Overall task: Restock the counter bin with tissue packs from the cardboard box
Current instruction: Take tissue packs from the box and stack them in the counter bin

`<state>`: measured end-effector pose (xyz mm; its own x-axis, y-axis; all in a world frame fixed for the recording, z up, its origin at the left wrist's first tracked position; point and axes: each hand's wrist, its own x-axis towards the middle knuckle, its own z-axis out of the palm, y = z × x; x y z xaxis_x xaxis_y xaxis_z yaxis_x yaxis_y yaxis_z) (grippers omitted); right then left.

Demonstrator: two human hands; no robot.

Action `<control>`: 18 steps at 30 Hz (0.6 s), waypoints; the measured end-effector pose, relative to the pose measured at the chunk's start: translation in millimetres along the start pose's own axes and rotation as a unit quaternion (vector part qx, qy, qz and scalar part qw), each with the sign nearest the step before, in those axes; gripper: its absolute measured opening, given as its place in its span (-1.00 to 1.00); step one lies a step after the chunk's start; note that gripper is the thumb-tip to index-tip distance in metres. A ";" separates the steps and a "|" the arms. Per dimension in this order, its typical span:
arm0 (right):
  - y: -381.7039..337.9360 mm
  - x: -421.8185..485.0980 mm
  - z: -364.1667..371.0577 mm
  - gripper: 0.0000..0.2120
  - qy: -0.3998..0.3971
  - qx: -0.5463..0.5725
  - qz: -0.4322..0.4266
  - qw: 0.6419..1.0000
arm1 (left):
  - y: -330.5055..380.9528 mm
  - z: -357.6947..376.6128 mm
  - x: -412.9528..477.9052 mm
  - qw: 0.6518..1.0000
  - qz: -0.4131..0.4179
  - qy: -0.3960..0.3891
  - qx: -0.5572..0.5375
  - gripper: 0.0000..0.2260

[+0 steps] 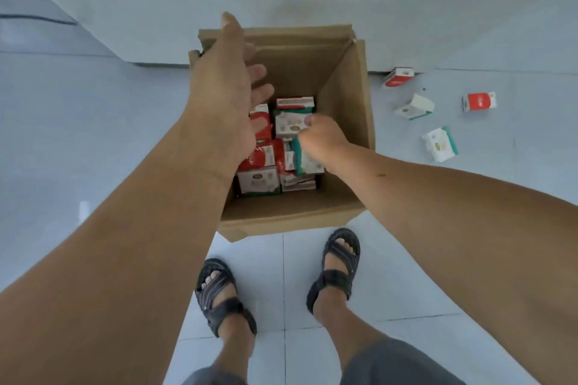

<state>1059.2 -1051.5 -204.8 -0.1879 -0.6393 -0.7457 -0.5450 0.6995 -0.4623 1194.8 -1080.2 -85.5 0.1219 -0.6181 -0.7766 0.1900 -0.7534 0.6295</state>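
Right hand (pixel 323 139): centre of frame, down inside the box, fingers curled on a white-and-green pack (pixel 309 162).
Left hand (pixel 223 87): just left of it, over the box's left rim, fingers spread and relaxed, holding nothing.
Box (pixel 344 97): centre of frame on the floor (pixel 93 134), flaps open, with red and green packs still covering its bottom.
Loose packs (pixel 439 144): four on the floor at right of frame, apart from the box.
Bin: not in view, so its fill is unknown.
Progress: one pick-up is under way; judging by the stock, many remain.
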 end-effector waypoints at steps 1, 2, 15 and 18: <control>3.9 15.9 6.8 -0.80 -0.010 -0.029 -0.020 0.999 | -10.1 -1.2 15.4 1.000 0.004 0.001 0.003 -0.51; 6.5 31.8 14.5 -0.72 -0.021 -0.054 -0.036 0.998 | -19.3 -1.9 29.6 1.000 0.006 0.000 0.003 -0.49; 53.9 187.6 62.9 0.00 -0.056 -0.435 -0.126 0.890 | -77.3 -0.4 140.1 1.000 0.010 -0.006 -0.019 -0.44; 51.2 188.9 59.0 0.03 -0.059 -0.476 -0.130 0.868 | -78.7 -0.6 141.2 1.000 0.021 -0.006 -0.019 -0.44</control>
<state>1044.0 -1117.6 -397.6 0.0972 -0.6590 -0.7458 -0.9950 -0.0809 -0.0582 1197.7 -1108.1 -244.7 0.1188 -0.6513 -0.7494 0.2227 -0.7181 0.6594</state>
